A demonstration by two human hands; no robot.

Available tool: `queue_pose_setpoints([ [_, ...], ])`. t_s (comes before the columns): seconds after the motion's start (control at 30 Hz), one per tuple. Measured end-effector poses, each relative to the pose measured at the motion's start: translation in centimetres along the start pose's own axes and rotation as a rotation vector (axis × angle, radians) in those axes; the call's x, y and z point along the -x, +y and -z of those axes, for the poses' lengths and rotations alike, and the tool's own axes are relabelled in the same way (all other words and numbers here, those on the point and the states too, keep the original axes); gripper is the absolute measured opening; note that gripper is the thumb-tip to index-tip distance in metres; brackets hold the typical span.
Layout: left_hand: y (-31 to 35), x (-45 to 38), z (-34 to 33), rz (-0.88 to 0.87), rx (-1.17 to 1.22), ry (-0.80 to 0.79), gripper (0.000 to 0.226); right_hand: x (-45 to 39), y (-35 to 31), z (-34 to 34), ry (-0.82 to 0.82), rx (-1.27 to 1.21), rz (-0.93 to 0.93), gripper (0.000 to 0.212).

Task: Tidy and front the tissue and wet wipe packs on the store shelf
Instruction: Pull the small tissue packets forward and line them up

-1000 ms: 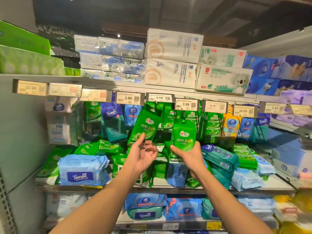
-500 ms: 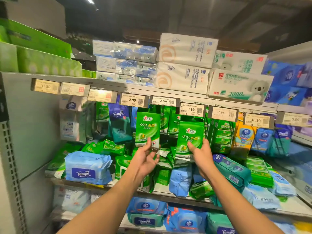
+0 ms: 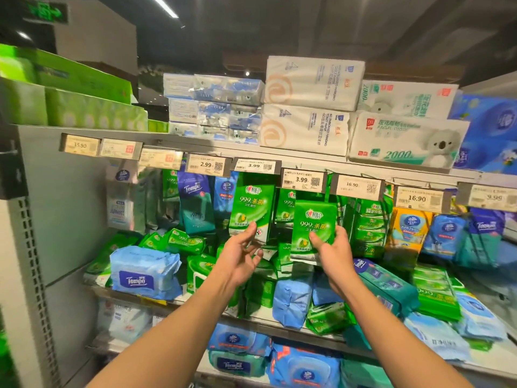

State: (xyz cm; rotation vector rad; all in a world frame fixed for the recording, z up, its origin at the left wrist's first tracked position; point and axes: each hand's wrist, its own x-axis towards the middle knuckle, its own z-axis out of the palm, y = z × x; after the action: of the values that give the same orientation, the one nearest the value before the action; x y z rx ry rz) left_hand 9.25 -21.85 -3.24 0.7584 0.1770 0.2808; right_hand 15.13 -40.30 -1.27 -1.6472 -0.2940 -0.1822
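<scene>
A blue Tempo pack lies at the left of the shelf. Further right, the left hand reaches up, its fingertips pinching the bottom edge of a green wipe pack hanging under the 3.99 price tag. Just beside it, the right hand grips a second green pack by its lower part, upright, in front of the hanging row.

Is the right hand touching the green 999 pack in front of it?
Touching. The head view shows the right hand gripping the lower part of the green 999 pack, thumb across its front face and fingers wrapped round its right edge.
</scene>
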Motion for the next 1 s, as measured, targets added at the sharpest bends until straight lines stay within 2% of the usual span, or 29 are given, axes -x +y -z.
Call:
queue_pose_setpoints([
  [0.23,0.4,-0.7,0.1,0.009,-0.05,0.073,0.016,-0.5,0.2,-0.3,-0.013,-0.073,-0.007,0.039],
  [0.4,0.8,-1.5,0.4,0.012,-0.057,0.109,0.023,-0.1,-0.4,-0.8,-0.036,-0.118,0.015,0.061],
  [0.63,0.9,-2.4,-0.1,0.039,-0.135,0.181,0.023,0.8,-1.0,-0.3,-0.046,-0.147,0.035,0.037],
  [0.8,0.6,-2.8,-0.5,0.054,-0.19,0.204,0.025,1.5,-1.6,-0.6,-0.025,-0.122,0.044,0.068],
  [0.9,0.7,-3.3,-0.5,0.062,-0.193,0.205,0.033,1.3,-2.3,-1.1,-0.027,-0.118,0.055,0.06],
  [1.0,0.7,-3.7,-0.4,0.083,-0.22,0.178,0.032,0.9,-3.1,-2.0,-0.015,-0.101,0.084,0.065],
])
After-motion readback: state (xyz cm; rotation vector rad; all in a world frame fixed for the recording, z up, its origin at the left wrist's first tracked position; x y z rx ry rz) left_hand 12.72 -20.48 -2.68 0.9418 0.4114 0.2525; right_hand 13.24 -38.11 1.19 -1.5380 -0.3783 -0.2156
